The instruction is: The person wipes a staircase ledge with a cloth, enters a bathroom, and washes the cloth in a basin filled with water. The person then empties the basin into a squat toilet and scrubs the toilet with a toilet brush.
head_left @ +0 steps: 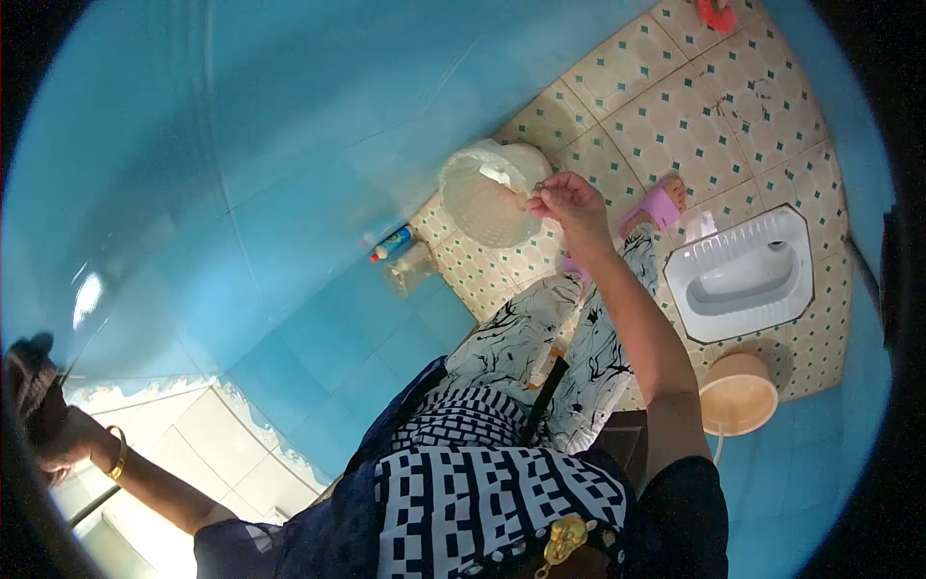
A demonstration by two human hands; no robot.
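My right hand (569,205) is held out over the rim of a whitish, see-through waste bin (482,207). Its thumb and fingertips are pinched together around something small that I cannot make out. Inside the bin lies a white scrap (496,175). At the far left edge, my left hand (63,439), with a gold bangle at the wrist, is closed on a dark brown bundle (31,386) that looks like cloth; the dim edge of the view hides part of it.
A white squat toilet (743,274) is set in the tiled floor at the right, with a peach bucket (739,394) beside it. A blue bottle (393,243) and a clear bag (410,270) lie by the blue wall. A purple slipper (656,207) shows on a foot.
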